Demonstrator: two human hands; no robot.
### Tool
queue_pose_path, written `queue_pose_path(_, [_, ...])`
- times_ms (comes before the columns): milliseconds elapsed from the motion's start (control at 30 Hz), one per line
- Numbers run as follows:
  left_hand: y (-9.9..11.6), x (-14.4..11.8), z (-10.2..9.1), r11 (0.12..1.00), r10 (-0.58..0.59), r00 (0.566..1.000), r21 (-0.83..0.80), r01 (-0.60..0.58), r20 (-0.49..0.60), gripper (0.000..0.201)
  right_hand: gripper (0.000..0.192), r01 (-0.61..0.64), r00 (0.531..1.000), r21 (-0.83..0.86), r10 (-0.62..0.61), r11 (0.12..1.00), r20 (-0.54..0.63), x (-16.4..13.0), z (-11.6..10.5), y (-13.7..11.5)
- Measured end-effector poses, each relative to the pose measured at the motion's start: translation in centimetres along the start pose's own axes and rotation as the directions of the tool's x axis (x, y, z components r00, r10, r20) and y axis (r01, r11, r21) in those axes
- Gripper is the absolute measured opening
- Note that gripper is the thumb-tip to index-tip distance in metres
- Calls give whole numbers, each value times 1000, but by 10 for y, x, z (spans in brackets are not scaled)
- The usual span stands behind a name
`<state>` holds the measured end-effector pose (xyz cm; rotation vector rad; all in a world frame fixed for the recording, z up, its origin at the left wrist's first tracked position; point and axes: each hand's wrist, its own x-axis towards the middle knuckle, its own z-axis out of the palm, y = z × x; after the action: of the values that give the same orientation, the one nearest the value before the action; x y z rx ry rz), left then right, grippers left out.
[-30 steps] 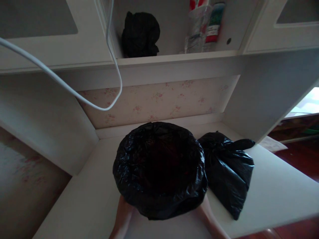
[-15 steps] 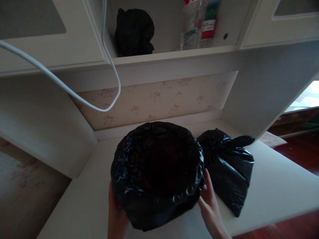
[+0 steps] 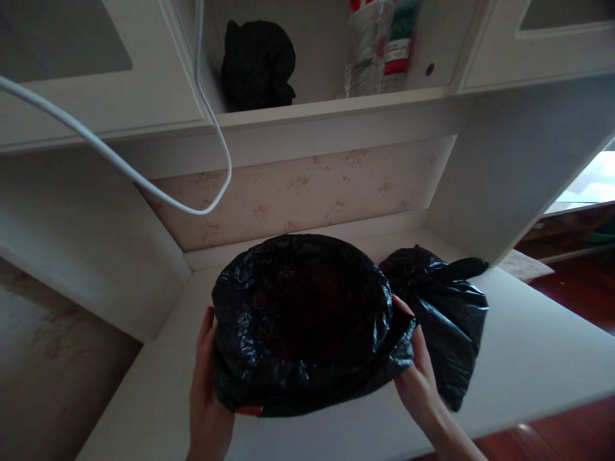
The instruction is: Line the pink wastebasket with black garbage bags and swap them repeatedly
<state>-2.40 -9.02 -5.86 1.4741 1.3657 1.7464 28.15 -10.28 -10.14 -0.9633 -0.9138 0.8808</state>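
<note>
Black bin liner (image 3: 307, 383), mouth up, between hands, both touching: right hand (image 3: 417, 374) pinching flared right edge, left hand (image 3: 207, 384) against left side, closure hidden, cannot tell.

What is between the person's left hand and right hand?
In the head view, a wide-open black bag fills the stretch between the left hand and the right hand; each hand touches one side of it.

No text is legible; the canister (image 3: 403, 29) label (image 3: 398, 50) is blurred.
</note>
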Motion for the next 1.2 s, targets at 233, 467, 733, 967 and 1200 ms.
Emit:
queue_pose_path(233, [10,30,3,999,31,997,13,-32,71,25,53,86,983,-183,-113,979,-143,34,29,-45])
queue_pose_path(467, [46,78,5,939,-182,983,292,179,-18,36,50,72,997,-405,-74,911,11,91,36,-83])
queue_pose_path(733, [52,147,16,888,-48,996,460,5,81,43,43,285,958,-634,-197,719,206,170,49,-107])
queue_pose_path(967, [56,168,27,944,58,998,326,-48,-22,38,23,696,699,-537,-621,476,355,200,102,-140])
queue_pose_path(1200, [77,158,36,958,283,936,-108,-266,210,78,59,932,350,-235,-519,275,780,180,145,-167])
